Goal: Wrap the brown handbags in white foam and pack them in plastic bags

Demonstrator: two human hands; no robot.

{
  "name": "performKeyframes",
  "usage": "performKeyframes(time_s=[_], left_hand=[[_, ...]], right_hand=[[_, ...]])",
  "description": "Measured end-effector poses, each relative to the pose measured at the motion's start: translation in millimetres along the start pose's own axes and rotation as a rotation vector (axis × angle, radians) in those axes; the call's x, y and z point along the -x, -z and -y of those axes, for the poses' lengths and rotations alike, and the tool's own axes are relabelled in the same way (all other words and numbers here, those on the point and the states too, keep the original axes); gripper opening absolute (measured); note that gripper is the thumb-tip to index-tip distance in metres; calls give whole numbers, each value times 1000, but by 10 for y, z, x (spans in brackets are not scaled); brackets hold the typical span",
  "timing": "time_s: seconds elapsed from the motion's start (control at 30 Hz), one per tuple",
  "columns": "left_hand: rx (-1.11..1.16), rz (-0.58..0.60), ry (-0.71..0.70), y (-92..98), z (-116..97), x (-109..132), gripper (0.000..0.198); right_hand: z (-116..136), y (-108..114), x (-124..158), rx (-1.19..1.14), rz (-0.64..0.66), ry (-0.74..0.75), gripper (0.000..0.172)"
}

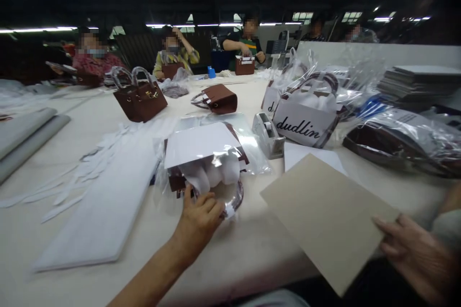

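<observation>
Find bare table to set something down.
Table is bare between the left hand and the tan board in the right hand, and between the lying brown bag and dudlin bags. Crowded: paper strips left, stacked boards far right.

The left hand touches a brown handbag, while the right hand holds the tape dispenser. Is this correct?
In the head view, the right hand holds a beige cardboard sheet, not the tape dispenser. The left hand does touch a brown handbag.
</observation>
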State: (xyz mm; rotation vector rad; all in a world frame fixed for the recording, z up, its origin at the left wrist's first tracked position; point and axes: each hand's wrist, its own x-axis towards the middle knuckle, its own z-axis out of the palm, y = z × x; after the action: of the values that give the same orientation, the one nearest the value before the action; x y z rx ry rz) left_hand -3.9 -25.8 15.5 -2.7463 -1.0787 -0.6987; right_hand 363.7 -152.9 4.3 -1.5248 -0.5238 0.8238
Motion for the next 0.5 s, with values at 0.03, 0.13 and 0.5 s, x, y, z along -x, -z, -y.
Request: performKeyframes(time_s=[0.03, 0.13, 0.5], left_hand=[[43, 67, 19, 108, 24, -64, 13], [216, 202, 90, 419, 132, -243, 17], [457, 261, 260, 775, 347, -596, 24]], right_hand=[[-38, -56, 98, -64, 55, -105, 46], [-68, -254, 415, -99, 164, -263, 82], [130, -1110, 867, -191, 576, -321, 64]])
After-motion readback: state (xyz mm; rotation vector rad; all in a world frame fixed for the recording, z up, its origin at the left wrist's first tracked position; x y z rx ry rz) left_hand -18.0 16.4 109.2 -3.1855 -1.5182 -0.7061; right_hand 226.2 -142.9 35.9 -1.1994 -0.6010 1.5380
